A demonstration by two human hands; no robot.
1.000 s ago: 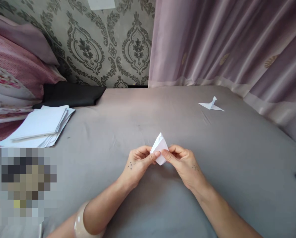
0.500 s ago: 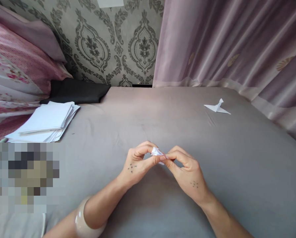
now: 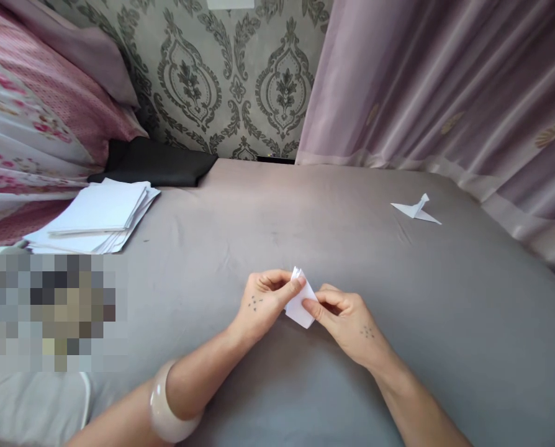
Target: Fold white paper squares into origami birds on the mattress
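Note:
A small piece of folded white paper [image 3: 300,308] is held up between both hands, above the grey cloth surface. My left hand [image 3: 269,298] pinches its upper left part, thumb on the face turned to me and fingers behind. My right hand [image 3: 345,313] grips its right edge, with the thumb pressed flat on the front. Several layers show at the paper's top end. The fingers behind it are partly hidden. Farther off at the right, a folded white paper bird [image 3: 416,210] rests on the cloth, apart from both hands.
Stacked white paper sheets [image 3: 100,208] lie at the left, with a black folded item [image 3: 159,162] behind them. Grey cloth [image 3: 259,211] covers the surface. A purple curtain [image 3: 398,87] hangs along the right and back. A blurred patch [image 3: 67,310] hides the near left.
The folded paper has been turned so its broad face shows, where before only a narrow crumpled-looking part did. My right hand's grip has shifted lower on it. The whole view has shifted slightly.

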